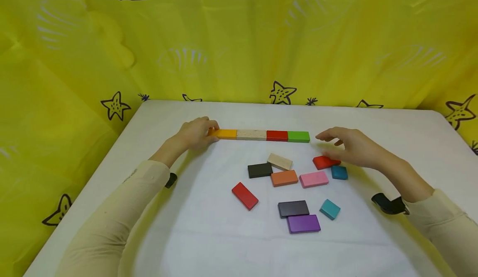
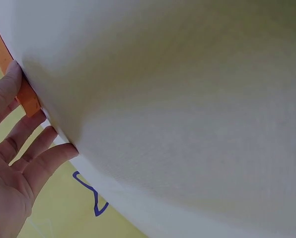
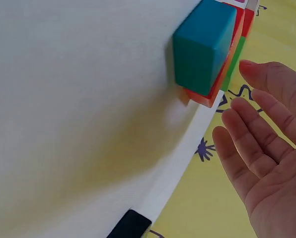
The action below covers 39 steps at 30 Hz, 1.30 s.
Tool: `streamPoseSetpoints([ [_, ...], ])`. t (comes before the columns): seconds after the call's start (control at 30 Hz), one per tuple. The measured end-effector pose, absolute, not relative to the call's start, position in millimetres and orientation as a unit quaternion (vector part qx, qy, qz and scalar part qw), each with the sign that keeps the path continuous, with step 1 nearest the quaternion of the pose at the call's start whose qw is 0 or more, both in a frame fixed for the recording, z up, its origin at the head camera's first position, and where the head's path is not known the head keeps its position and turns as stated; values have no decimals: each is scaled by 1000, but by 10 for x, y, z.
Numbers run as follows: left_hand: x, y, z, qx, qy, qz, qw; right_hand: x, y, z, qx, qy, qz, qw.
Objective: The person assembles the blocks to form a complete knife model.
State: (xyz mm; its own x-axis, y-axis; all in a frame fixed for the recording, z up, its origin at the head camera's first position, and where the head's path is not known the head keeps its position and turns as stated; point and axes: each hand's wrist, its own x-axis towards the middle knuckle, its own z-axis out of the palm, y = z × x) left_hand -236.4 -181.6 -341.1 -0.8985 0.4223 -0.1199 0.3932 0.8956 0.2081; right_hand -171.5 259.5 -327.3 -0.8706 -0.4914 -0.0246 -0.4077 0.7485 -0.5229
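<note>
A straight row of blocks lies end to end near the table's far side: yellow-orange [image 1: 227, 134], natural wood [image 1: 251, 134], red [image 1: 277, 136] and green [image 1: 298, 137]. At the row's left end, my left hand [image 1: 198, 134] holds the yellow-orange block between thumb and fingers. The left wrist view shows the thumb on the side of that block [image 2: 30, 99]. My right hand [image 1: 352, 144] hovers right of the green block with fingers loosely bent and nothing in them. Beneath it lie a loose red block [image 1: 323, 162] and a small teal block [image 1: 339, 172], partly overlapping in the right wrist view.
Loose blocks lie nearer: black [image 1: 260, 170], wooden [image 1: 280, 161], orange [image 1: 284, 178], pink [image 1: 314, 179], red [image 1: 245, 196], dark grey [image 1: 293, 209], purple [image 1: 304, 224] and teal [image 1: 330, 209]. A yellow patterned cloth [image 1: 239, 53] hangs behind the white table [image 1: 209, 235].
</note>
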Motion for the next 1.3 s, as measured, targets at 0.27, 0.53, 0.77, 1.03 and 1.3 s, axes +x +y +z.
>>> streamPoseSetpoints([
  [0.27, -2351, -1816, -3412, 210, 971, 87, 80, -1639, 2678, -3332, -257, 932, -248, 68],
  [0.53, -2350, -1820, -3408, 210, 970, 91, 79, -1600, 2726, -3354, -250, 932, -251, 76],
  [0.77, -2358, -1821, -3420, 208, 971, 92, 79, -1596, 2736, -3374, -249, 928, -263, 85],
  [1.03, -2356, -1819, -3413, 209, 970, 91, 83, -1585, 2727, -3358, -249, 927, -266, 92],
  [1.3, -2365, -1824, -3428, 207, 971, 92, 82, -1575, 2750, -3334, -233, 933, -256, 102],
])
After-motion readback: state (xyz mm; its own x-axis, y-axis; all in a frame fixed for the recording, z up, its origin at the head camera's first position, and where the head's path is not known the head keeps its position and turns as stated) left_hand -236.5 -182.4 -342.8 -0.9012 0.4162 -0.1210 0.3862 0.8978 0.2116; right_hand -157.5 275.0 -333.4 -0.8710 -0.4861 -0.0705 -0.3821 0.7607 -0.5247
